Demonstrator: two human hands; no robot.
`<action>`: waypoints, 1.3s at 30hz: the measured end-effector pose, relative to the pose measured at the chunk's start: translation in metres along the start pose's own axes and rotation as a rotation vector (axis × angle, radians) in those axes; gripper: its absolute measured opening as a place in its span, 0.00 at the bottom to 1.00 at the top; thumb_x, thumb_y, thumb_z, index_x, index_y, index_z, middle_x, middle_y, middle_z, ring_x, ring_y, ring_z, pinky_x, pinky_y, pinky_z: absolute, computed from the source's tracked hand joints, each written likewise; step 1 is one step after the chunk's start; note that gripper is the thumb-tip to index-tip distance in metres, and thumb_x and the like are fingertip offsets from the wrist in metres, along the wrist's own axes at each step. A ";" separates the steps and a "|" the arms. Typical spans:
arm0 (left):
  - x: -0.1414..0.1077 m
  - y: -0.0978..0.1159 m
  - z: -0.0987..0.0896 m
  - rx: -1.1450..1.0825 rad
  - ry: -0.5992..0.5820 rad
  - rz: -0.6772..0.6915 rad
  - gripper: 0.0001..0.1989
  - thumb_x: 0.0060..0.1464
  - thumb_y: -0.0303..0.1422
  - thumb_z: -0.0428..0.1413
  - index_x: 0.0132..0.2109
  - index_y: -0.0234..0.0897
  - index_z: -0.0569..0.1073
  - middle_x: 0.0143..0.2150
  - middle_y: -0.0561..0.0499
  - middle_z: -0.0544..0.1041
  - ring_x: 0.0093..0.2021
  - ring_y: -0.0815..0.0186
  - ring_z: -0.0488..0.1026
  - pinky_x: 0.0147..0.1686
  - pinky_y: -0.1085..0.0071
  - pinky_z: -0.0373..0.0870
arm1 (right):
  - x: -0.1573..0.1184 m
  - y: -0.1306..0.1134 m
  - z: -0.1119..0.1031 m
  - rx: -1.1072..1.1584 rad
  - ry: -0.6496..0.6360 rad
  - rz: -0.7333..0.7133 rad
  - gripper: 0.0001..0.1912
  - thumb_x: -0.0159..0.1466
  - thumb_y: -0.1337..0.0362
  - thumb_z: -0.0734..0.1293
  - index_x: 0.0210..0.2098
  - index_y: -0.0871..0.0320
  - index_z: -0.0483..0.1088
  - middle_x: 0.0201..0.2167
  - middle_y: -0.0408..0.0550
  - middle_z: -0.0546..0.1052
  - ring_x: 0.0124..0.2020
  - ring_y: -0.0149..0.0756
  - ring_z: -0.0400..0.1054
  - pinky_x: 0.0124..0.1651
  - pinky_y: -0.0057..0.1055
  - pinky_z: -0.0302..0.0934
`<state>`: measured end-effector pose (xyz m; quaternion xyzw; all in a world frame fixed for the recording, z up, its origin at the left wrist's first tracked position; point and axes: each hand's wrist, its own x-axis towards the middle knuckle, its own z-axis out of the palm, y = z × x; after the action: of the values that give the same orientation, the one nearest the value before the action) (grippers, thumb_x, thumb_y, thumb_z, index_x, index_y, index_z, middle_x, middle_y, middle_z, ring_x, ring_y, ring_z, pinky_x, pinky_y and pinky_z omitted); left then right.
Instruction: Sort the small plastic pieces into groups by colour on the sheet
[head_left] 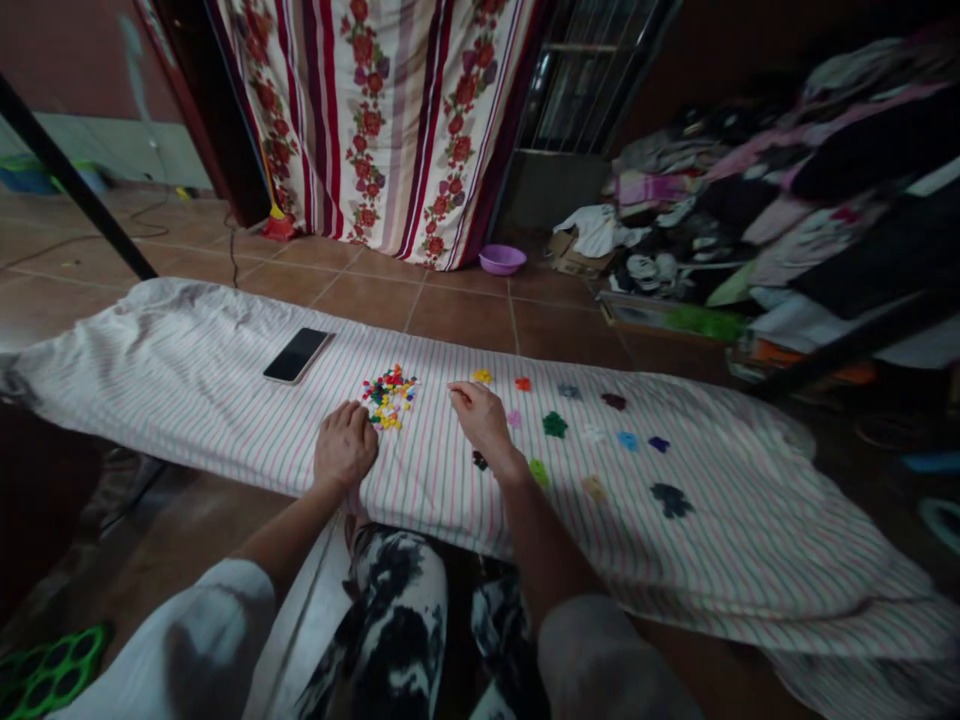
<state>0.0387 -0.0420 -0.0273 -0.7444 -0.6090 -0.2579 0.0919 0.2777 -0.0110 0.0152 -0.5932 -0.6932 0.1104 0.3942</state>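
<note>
My left hand (pixel 345 443) rests on the striped cloth with its fingers curled, at the near left edge of a pile of small mixed-colour pieces (pixel 388 398). Whatever may lie under those fingers is hidden. To the right of the pile, my right hand (pixel 480 415) has thumb and forefinger pinched together; a piece between them is too small to make out. Around it lie small single-colour heaps: yellow (pixel 482 376), orange-red (pixel 523 384), pink (pixel 514 419), dark green (pixel 555 425), black (pixel 480 460) and lime green (pixel 538 472).
The striped cloth (pixel 225 400) covers a long table. A phone (pixel 298 355) lies left of the pile. Farther right are blue (pixel 628 441), purple (pixel 658 444), beige (pixel 594 488) and dark grey (pixel 671 500) heaps. Beyond the table stand a purple basin (pixel 502 260) and piled clothes (pixel 750 200).
</note>
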 end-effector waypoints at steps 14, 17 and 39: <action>0.000 -0.004 0.001 -0.034 0.002 0.014 0.15 0.59 0.33 0.46 0.48 0.34 0.72 0.53 0.39 0.74 0.56 0.53 0.69 0.56 0.54 0.65 | -0.023 0.057 -0.086 -0.086 0.170 0.257 0.15 0.59 0.64 0.61 0.41 0.57 0.76 0.35 0.49 0.80 0.37 0.38 0.73 0.44 0.34 0.65; 0.000 -0.004 0.002 -0.046 0.006 0.014 0.16 0.59 0.33 0.45 0.49 0.34 0.72 0.53 0.38 0.74 0.56 0.52 0.69 0.55 0.52 0.66 | -0.029 0.069 -0.099 -0.127 0.215 0.340 0.14 0.59 0.65 0.60 0.40 0.56 0.75 0.34 0.50 0.80 0.36 0.38 0.74 0.43 0.33 0.65; 0.000 -0.004 0.001 -0.009 -0.002 0.031 0.16 0.59 0.33 0.45 0.48 0.34 0.72 0.53 0.38 0.75 0.55 0.53 0.70 0.55 0.54 0.66 | -0.044 0.103 -0.103 -0.456 0.128 0.408 0.15 0.60 0.68 0.60 0.39 0.55 0.77 0.34 0.50 0.76 0.36 0.38 0.69 0.39 0.31 0.59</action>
<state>0.0354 -0.0404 -0.0283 -0.7544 -0.5964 -0.2584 0.0921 0.4228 -0.0555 0.0017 -0.7989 -0.5406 -0.0086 0.2634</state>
